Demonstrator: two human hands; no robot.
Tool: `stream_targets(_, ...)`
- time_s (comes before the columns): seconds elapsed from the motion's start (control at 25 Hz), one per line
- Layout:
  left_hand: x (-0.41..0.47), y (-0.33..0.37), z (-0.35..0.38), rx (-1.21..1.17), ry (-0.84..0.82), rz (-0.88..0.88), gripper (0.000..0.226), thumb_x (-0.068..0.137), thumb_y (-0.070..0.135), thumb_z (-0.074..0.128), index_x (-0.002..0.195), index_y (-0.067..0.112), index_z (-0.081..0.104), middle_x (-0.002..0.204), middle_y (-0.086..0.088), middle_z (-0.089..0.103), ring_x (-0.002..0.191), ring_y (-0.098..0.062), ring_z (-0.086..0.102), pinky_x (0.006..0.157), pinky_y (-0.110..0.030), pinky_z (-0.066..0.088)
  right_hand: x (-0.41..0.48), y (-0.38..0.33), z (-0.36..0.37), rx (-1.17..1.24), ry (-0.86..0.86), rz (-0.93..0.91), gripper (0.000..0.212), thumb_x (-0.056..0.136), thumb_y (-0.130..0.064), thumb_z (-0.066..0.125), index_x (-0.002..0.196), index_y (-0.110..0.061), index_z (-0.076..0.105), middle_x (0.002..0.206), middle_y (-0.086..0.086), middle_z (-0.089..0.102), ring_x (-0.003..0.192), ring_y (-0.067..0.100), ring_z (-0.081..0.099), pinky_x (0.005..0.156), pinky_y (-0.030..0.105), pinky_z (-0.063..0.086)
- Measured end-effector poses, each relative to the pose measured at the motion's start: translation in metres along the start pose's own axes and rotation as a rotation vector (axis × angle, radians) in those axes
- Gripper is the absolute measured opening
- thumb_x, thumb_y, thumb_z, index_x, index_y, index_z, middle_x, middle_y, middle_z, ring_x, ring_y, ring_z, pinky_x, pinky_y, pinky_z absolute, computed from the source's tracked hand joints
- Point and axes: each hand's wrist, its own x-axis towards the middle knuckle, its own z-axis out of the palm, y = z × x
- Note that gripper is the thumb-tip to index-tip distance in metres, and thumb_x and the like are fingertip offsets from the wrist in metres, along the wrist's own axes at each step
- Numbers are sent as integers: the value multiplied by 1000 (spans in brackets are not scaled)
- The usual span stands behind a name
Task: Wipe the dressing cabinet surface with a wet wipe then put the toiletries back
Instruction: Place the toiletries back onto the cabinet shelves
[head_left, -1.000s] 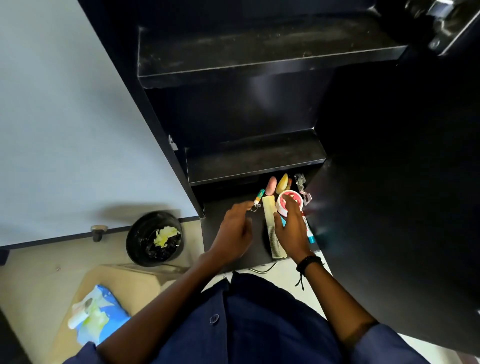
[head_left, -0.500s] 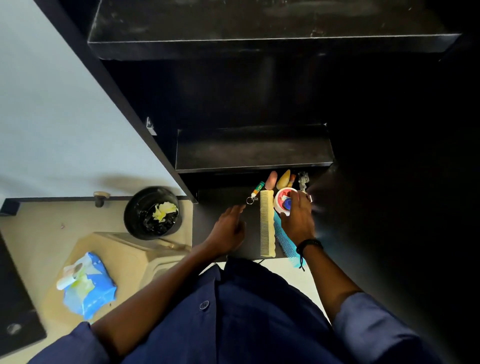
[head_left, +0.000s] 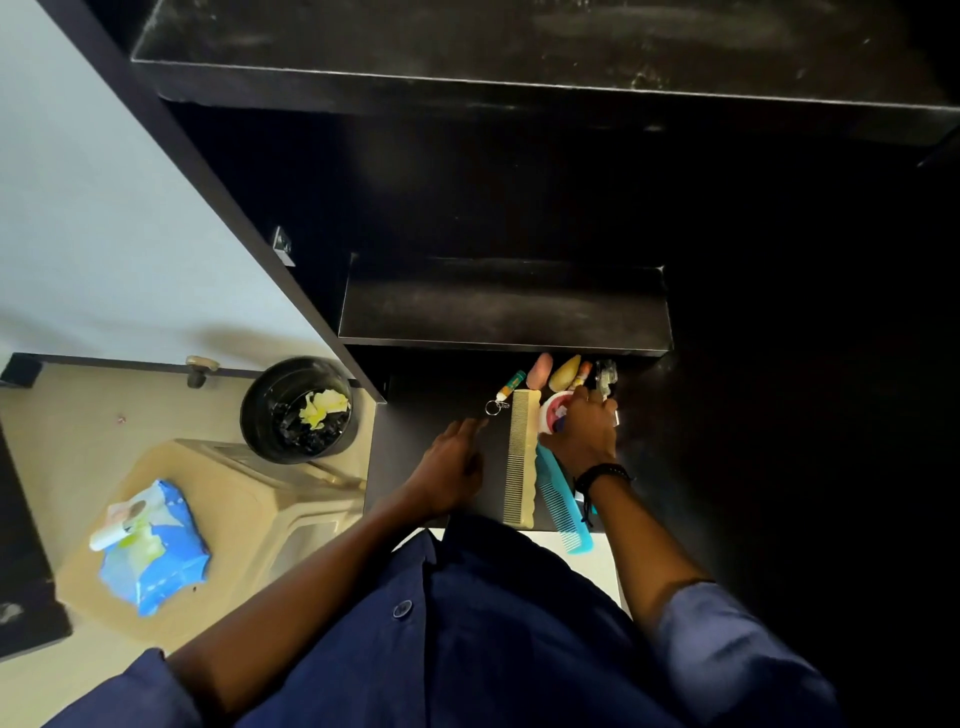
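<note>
Right hand: my right hand (head_left: 582, 434) sits on top of the tub (head_left: 551, 413) with its fingers curled over the rim, gripping it at the back right of the surface (head_left: 415, 457).
Left hand: my left hand (head_left: 453, 465) is flat with straight fingers and holds nothing. It is low over the left part of the surface, at 9 o'clock from the combs. I cannot tell whether it touches the wood.
Combs: the cream comb (head_left: 522, 457) lies lengthwise just at 9 o'clock of the tub. The blue comb (head_left: 563, 512) runs from under my right hand toward 6 o'clock, its end past the front edge.
Back row: at 12 o'clock of the tub, tucked under the shelf (head_left: 504, 306), are a tube (head_left: 510, 385) with a key ring, a pink piece (head_left: 540, 370), a yellow piece (head_left: 565, 372), an orange stick (head_left: 583, 375) and a clear clip (head_left: 605, 373).
Wiping: I judge it done. A crumpled sheet (head_left: 323, 408), likely the used wipe, is in the bin (head_left: 260, 415) at 9 o'clock of the surface. The pack (head_left: 156, 551) lies on the stool (head_left: 249, 499) at 8 o'clock, and neither hand holds a wipe.
Progress: late, with most toiletries back in place.
Left: let go of the tub and perhaps square up the blue comb.
</note>
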Motion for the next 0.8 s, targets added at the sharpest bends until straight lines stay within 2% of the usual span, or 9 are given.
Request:
stream_targets(0.12, -1, 3, -2, 0, -12, 25, 64, 89, 13, 57, 145, 13, 28, 140, -12, 41, 128, -30, 43, 104, -39, 38, -14, -12, -19, 146, -38, -64, 80, 61, -46, 83, 123, -8, 49, 124, 11, 55, 116, 31, 48, 96, 37, 41)
stream_targets(0.24, -5, 9, -12, -58, 30, 91, 82, 76, 18, 75, 143, 13, 30, 139, -10, 42, 126, -26, 44, 100, -36, 41, -31, -35, -44, 303, -83, -144, 88, 57, -49, 85, 128, -14, 47, 124, 5, 55, 116, 25, 50, 95, 35, 48)
stream_targets(0.32, -10, 13, -19, -160, 110, 125, 93, 63, 22, 86, 140, 15, 33, 135, -4, 44, 119, -17, 48, 95, -30, 44, -42, -52, -54, 384, -107, -197, 94, 54, -55, 83, 132, -20, 44, 127, 0, 54, 118, 20, 50, 96, 34, 50)
stream_targets(0.44, -15, 15, -27, -262, 297, 112, 91, 54, 35, 90, 129, 21, 41, 123, 1, 54, 103, -11, 58, 83, -26, 51, -57, -69, -66, 469, -156, -264, 96, 53, -59, 82, 135, -26, 44, 129, -3, 55, 118, 16, 52, 96, 34, 51)
stream_targets(0.52, -18, 10, -31, -241, 389, 105, 86, 54, 40, 88, 125, 18, 44, 118, -1, 57, 99, -14, 60, 79, -28, 52, -67, -77, -74, 565, -134, -303, 79, 60, -48, 84, 129, -22, 55, 127, -2, 61, 116, 13, 56, 97, 31, 51)
stream_targets(0.64, -23, 4, -38, -241, 472, 72, 83, 55, 48, 83, 120, 16, 44, 113, -3, 60, 98, -18, 62, 75, -32, 53, -84, -85, -82, 733, -46, -335, 45, 69, -28, 84, 110, -15, 71, 114, 0, 70, 105, 5, 61, 94, 28, 53)
stream_targets(0.8, -32, 5, -46, -282, 542, 95, 80, 58, 53, 83, 118, 19, 42, 112, 0, 59, 97, -14, 62, 72, -24, 54, -89, -87, -84, 882, 60, -338, 22, 79, -27, 77, 99, -20, 74, 97, -10, 71, 94, 4, 66, 90, 37, 55)
